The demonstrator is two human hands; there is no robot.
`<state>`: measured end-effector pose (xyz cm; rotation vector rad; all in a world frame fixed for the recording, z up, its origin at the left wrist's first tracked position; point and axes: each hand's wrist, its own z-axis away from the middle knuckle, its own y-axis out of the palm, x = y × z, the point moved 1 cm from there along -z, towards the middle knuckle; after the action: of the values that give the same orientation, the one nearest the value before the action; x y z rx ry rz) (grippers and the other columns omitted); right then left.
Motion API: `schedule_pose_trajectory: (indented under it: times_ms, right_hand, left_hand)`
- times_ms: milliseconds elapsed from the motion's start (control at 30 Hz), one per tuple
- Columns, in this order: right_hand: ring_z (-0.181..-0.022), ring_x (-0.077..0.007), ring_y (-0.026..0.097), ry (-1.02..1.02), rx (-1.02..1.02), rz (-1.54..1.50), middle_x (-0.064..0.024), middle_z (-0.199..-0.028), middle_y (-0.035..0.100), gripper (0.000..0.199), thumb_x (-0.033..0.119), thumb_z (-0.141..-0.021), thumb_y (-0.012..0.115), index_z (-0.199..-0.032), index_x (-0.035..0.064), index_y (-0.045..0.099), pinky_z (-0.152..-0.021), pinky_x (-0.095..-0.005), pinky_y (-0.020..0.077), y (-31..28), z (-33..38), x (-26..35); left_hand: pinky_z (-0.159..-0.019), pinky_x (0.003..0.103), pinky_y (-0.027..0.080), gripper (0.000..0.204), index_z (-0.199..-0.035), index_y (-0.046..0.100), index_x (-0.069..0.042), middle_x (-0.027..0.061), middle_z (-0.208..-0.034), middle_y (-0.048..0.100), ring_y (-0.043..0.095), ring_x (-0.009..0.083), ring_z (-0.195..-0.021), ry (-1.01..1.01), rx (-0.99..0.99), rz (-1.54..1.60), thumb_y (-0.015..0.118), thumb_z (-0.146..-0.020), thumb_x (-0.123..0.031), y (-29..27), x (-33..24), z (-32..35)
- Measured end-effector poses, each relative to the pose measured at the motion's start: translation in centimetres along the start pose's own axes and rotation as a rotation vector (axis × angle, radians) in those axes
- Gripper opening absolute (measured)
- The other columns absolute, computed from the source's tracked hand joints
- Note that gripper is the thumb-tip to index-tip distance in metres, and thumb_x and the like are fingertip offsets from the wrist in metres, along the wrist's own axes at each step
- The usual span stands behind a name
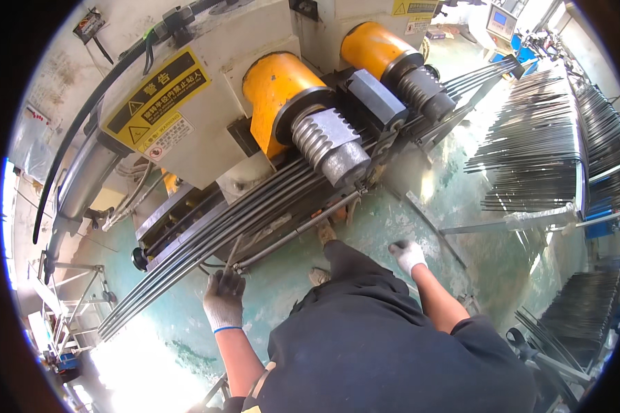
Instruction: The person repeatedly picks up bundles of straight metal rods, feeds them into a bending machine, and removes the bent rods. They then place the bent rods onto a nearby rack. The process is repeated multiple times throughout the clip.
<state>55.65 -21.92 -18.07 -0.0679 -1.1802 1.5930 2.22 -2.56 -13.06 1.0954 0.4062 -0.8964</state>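
Observation:
Several long dark metal rods (207, 241) lie side by side along the front of a bending machine (255, 27). My left hand (224, 299), in a pale knitted glove with darkened fingers, is just below the rods on the near side. Its fingers point up toward them, loosely apart, with nothing seen in them; I cannot tell whether they touch a rod. My right hand (407, 255), in a whitish glove, hangs over the floor to the right, away from the machine. Its fingers look curled in, and nothing shows in them.
Two orange cylinders (279, 79) with ridged metal heads (331, 148) jut from the machine. Racks of bent dark rods (530, 138) stand at the right, with another stack (582, 316) lower down. A thin metal bar (434, 227) crosses the green floor. A control panel (501, 22) is at the far right.

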Motion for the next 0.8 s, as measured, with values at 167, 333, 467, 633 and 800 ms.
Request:
schedule_pose_trajectory:
  times_ms: [167,333,467,633,800]
  right_hand:
    - [-0.119,-0.0391,0.076,0.015,0.018,-0.035,-0.0228,-0.120,0.081,0.042,0.038,-0.099,0.071,-0.121,0.0049,0.083,-0.104,-0.0450,0.0571,0.1,-1.2,-0.9]
    - [-0.108,-0.0314,0.078,-0.161,-0.101,-0.286,-0.0191,-0.113,0.083,0.038,0.033,-0.103,0.071,-0.121,0.0018,0.082,-0.098,-0.0414,0.0579,-2.9,-2.8,5.2]
    - [-0.109,-0.0216,0.074,-0.376,-0.222,-0.633,-0.0117,-0.120,0.081,0.037,0.027,-0.108,0.071,-0.131,-0.0017,0.077,-0.100,-0.0372,0.0557,-5.1,-5.9,9.5]
    - [-0.117,-0.0237,0.071,-0.576,-0.388,-0.979,-0.0170,-0.126,0.077,0.037,0.023,-0.112,0.067,-0.137,-0.0033,0.071,-0.107,-0.0369,0.0532,-11.0,-3.5,19.7]
    - [-0.111,-0.0213,0.066,-0.518,-0.406,-1.164,-0.0140,-0.121,0.075,0.049,0.041,-0.114,0.064,-0.133,-0.0046,0.071,-0.105,-0.0366,0.0513,-12.7,-4.5,23.1]
  left_hand:
    - [-0.104,0.055,0.055,0.038,-0.134,0.061,-0.004,0.0186,-0.133,0.071,0.068,0.0378,-0.118,-0.045,-0.074,-0.003,0.063,-0.114,-0.036,-0.6,0.0,1.3]
    - [-0.105,0.053,0.055,0.040,-0.133,0.063,-0.005,0.0168,-0.131,0.069,0.066,0.0370,-0.119,0.003,-0.047,-0.012,0.063,-0.114,-0.039,-3.3,-0.8,0.0]
    - [-0.103,0.047,0.053,0.038,-0.126,0.067,-0.009,0.0123,-0.129,0.068,0.064,0.0329,-0.114,0.091,-0.034,0.044,0.066,-0.112,-0.044,3.6,-3.4,0.8]
    - [-0.105,0.047,0.052,0.034,-0.125,0.072,-0.014,0.0056,-0.123,0.074,0.068,0.0288,-0.115,0.237,-0.154,0.090,0.063,-0.113,-0.045,7.6,-6.0,2.7]
    - [-0.124,0.047,0.043,0.050,-0.149,0.064,0.000,0.0154,-0.149,0.068,0.062,0.0308,-0.138,0.417,-0.099,0.169,0.050,-0.117,-0.036,8.3,-7.3,0.1]
